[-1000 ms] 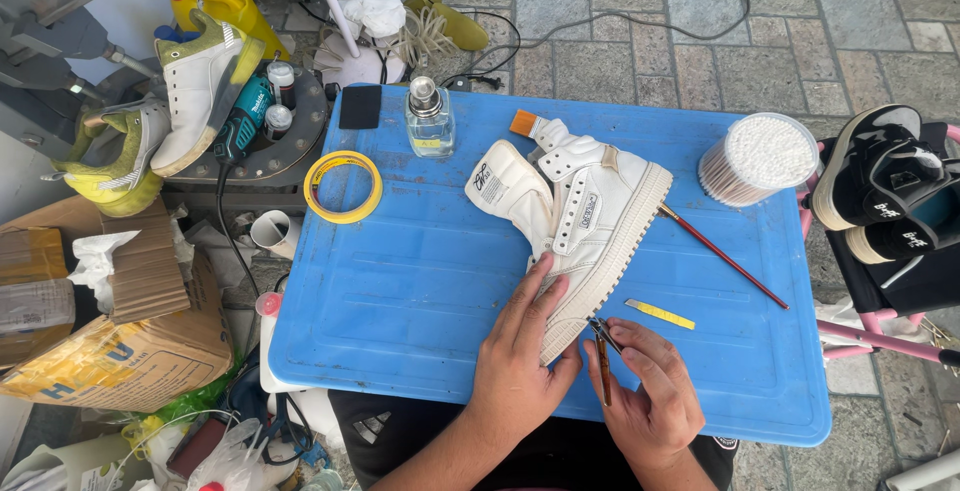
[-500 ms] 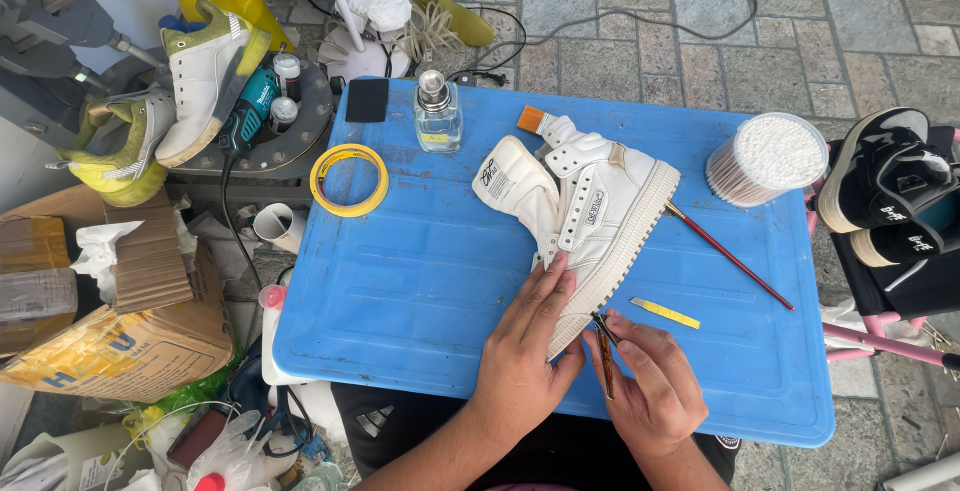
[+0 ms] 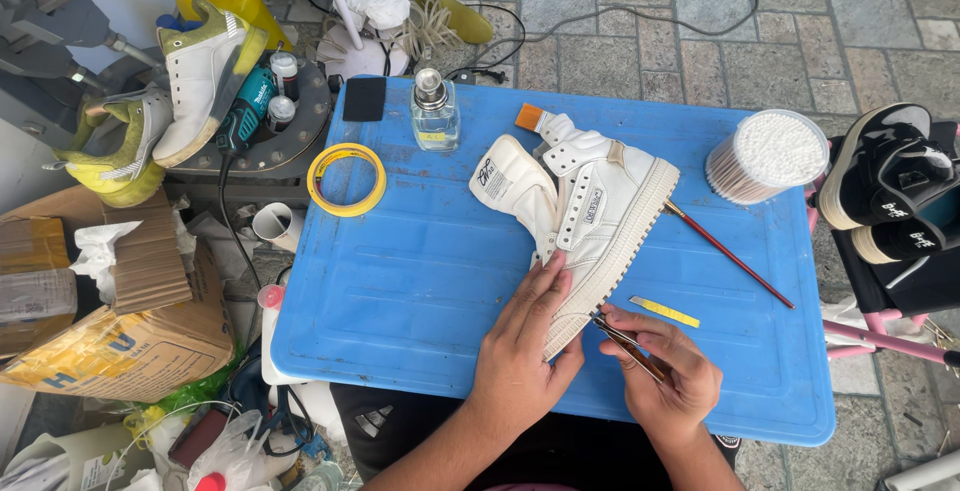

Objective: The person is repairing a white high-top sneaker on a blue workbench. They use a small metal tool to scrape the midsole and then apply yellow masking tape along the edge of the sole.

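Lying on its side across the middle of the blue table [image 3: 400, 291] is a white high-top sneaker [image 3: 590, 216], toe end toward the person, tongue flopped out to the left. Left hand [image 3: 525, 351] rests flat on the toe w/ fingers spread, pressing it down. Right hand [image 3: 665, 376] is pinched round a thin brush [image 3: 625, 341], tip touching the sole edge near the toe. Just right of the shoe: a long red-handled brush [image 3: 730, 256] & a small yellow strip [image 3: 665, 312]. Tub of cotton swabs [image 3: 765, 154] at the far right corner; glass bottle [image 3: 436, 111] & yellow tape roll [image 3: 346, 179] at far left, well apart from the hands.
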